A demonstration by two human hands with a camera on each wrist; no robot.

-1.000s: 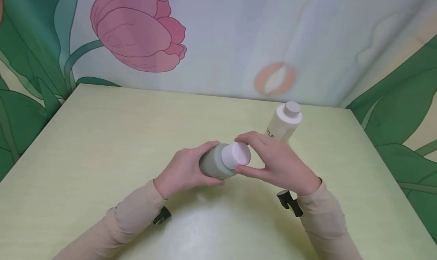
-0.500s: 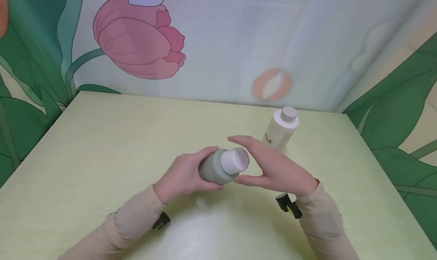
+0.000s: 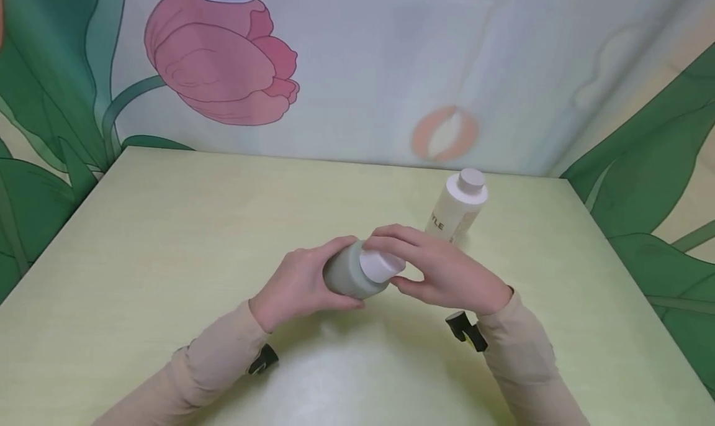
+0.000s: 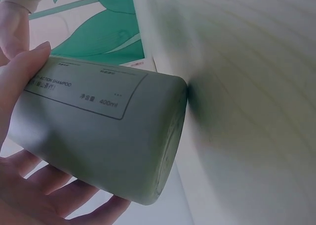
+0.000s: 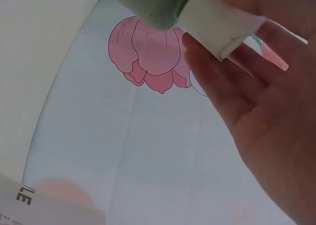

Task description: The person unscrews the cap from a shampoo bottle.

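My left hand point(image 3: 298, 286) grips a grey-green shampoo bottle point(image 3: 342, 274), thumb on one side and fingers round the other. The bottle leans, its white cap point(image 3: 380, 267) pointing right and up. In the left wrist view the shampoo bottle point(image 4: 108, 136) shows its printed label with "400ml", and its base edge is right at the table surface. My right hand point(image 3: 452, 274) holds the cap, with fingers curled over its far side and the thumb at its near side. In the right wrist view the fingers lie along the cap point(image 5: 217, 24), covering part of it.
A second bottle, white with a pale lilac cap point(image 3: 457, 205), stands upright behind my right hand. The pale yellow-green table point(image 3: 223, 208) meets a curtain point(image 3: 357, 72) printed with flowers and leaves. A black wrist device point(image 3: 466, 331) sits under my right sleeve.
My right hand opened off the cap half a second ago, then its fingers came back over the cap. My left hand keeps the bottle in about the same place.
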